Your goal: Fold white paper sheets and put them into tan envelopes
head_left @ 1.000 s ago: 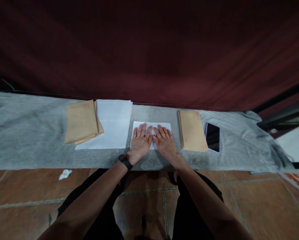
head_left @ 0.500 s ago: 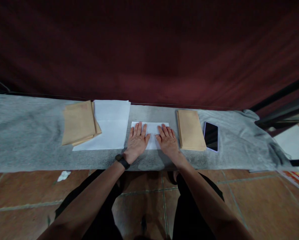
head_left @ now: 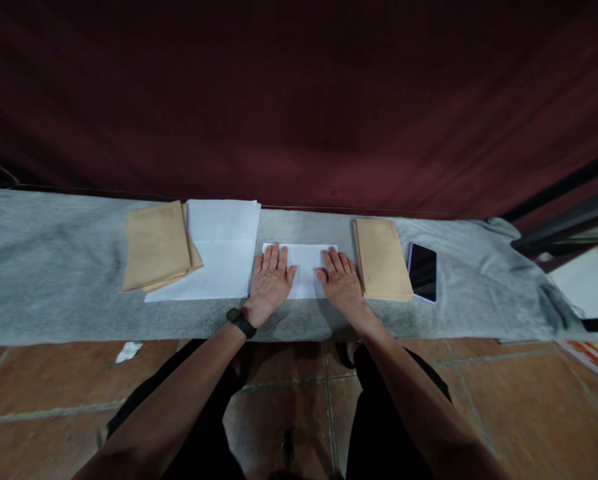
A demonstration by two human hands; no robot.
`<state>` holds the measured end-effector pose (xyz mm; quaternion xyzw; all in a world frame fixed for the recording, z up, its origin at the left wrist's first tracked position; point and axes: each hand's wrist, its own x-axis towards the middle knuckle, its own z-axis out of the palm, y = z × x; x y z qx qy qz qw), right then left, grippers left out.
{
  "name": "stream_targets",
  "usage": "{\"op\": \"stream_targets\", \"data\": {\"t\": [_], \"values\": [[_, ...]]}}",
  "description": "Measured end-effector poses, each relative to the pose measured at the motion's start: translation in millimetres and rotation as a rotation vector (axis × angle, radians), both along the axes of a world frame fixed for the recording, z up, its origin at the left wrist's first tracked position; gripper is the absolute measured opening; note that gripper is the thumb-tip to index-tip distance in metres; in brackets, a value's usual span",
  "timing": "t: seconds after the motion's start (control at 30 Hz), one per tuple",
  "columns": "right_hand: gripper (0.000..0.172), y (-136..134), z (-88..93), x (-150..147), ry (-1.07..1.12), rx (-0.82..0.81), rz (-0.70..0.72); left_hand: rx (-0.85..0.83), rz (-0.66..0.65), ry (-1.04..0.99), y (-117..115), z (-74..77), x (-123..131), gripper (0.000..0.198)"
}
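At the middle of the cloth-covered surface (head_left: pixel 303 327): small white paper (head_left: pixel 306 273), lying flat, long side across, both ends partly covered by hands, middle bare between the thumbs.

Over its left end, left hand (head_left: pixel 270 280), palm down, fingers straight and pointing away from the body, thumb out toward the middle. Grip wide, flattened rather than curled. Over its right end, right hand (head_left: pixel 343 281), likewise palm down, grip wide, thumb angled inward. Hands well apart, roughly mirrored. Pressure on the paper: cannot tell.

Dark watch (head_left: pixel 241 321) on left wrist.

Just left of left hand: larger white sheets (head_left: pixel 223 247), stacked, edges slightly uneven, faint crease across. Overlapping their left side, fanned brown envelopes (head_left: pixel 156 243), faint reddish print near the top corner.

Just right of right hand: second brown stack (head_left: pixel 381 260), fairly neat, long side away from the body. Contact with the hand: cannot tell. Close beside that stack, phone (head_left: pixel 423 273), dark screen up, pale purple edge.

Beyond the far edge, dark red fabric (head_left: pixel 299 100). Below the near edge, brown floor tiles (head_left: pixel 279 427), with a crumpled white scrap (head_left: pixel 129 351) to the left.
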<state>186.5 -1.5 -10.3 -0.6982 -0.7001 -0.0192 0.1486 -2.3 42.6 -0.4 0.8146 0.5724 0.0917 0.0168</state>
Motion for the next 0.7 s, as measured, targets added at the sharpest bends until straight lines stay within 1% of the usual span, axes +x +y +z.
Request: {"op": "stream_targets", "data": {"t": [0.43, 0.53, 0.7], "values": [[0.053, -0.9, 5.7, 0.6, -0.004, -0.065, -0.017, 0.0, -0.001, -0.021, -2.4, 1.9, 1.4, 0.061], [0.053, -0.7, 5.2, 0.4, -0.005, -0.058, -0.017, 0.001, -0.048, -0.031, -11.2, 2.1, 5.7, 0.06], [0.053, -0.7, 4.7, 0.4, -0.004, -0.044, -0.01, 0.001, -0.193, -0.06, -32.7, 2.2, 13.6, 0.058]]}}
